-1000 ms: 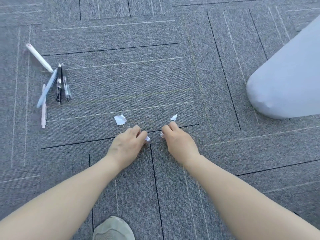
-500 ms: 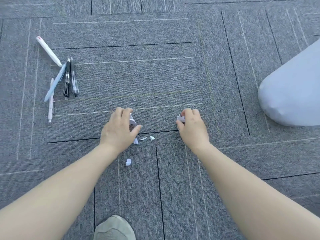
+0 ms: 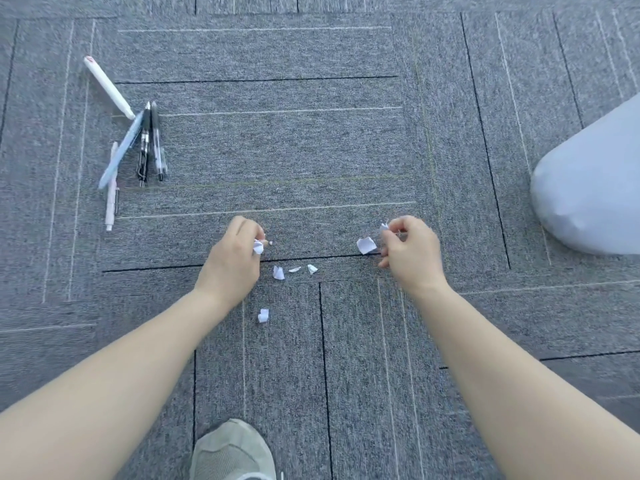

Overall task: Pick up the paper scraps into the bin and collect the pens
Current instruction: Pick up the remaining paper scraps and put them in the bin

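Grey carpet [image 3: 311, 150], open between pens [image 3: 138, 147] and bin bag [image 3: 588, 188].

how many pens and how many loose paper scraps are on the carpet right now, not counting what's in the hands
Pens: 5
Loose paper scraps: 5, plus one speck too small to be sure of
Total: 10
The left hand and the right hand each pinch more paper, not counted.
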Tool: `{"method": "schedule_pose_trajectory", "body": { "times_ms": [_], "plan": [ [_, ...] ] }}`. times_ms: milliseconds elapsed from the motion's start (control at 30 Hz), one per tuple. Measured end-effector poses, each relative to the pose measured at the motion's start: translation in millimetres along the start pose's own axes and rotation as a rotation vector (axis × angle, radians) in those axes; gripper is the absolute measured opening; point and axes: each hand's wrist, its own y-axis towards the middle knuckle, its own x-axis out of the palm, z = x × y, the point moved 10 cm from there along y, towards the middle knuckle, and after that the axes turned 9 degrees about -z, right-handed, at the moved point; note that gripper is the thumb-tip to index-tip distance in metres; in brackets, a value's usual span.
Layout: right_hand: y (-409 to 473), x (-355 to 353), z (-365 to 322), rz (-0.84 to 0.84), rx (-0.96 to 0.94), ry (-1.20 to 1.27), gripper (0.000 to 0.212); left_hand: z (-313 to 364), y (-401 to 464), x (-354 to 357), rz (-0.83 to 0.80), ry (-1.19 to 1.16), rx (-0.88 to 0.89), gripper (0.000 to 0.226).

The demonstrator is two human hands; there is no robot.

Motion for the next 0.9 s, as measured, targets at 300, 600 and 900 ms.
{"method": "schedule_pose_trajectory", "body": {
  "times_ms": [300, 600, 900],
  "plan": [
    [-13, 40, -23, -0.159, -0.174, -0.506, 0.030, 21, -35, 32, -0.125, 0.131, -0.032, 0.026],
    [-8, 67, -38, -0.219, -0.334, -0.813, 0.009, 39, -20, 46, -0.224, 0.466, 0.182, 0.038],
    [-11, 26, 10, -0.149, 0.125, 0.256, 0.018, 9, -21, 16, -0.063, -0.003, -0.017, 0.013]
  ]
}}
